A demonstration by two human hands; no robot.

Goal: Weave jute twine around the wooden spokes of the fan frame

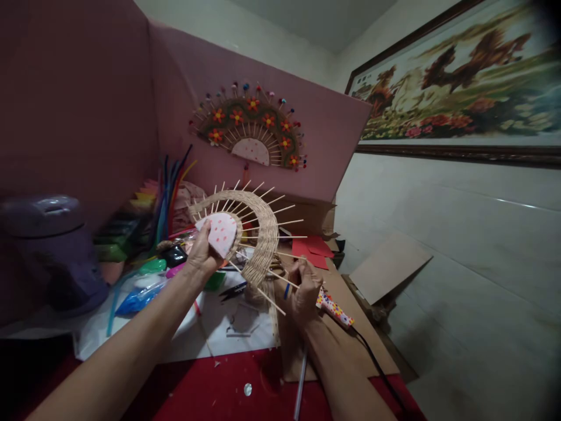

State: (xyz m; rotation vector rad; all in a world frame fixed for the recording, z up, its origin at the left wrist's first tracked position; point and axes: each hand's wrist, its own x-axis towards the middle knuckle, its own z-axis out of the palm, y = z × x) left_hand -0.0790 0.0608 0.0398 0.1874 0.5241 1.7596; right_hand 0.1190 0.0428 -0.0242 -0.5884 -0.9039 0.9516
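In front of me is a half-round fan [263, 237] made of thin wooden sticks with a woven band of tan cord across them. The bare stick ends poke out past the band. My left hand [204, 251] grips it at its base, a pale half-disc [222, 233] with pink spots, thumb on top. At the fan's lower right edge, my right hand [303, 287] has its fingers closed around the end of one stick. The exact fingertip contact is partly hidden. A flower-patterned handle [336, 310] with a black cord lies just beyond that hand.
A finished-looking fan [252, 126] with orange flowers hangs on a pink board [324, 140]. Pipe cleaners [169, 193], bags of coloured clay [142, 297], dark scissors [234, 290] and red paper [313, 251] lie about. A purple bin [50, 257] stands left; a clear stick [301, 380] lies in front.
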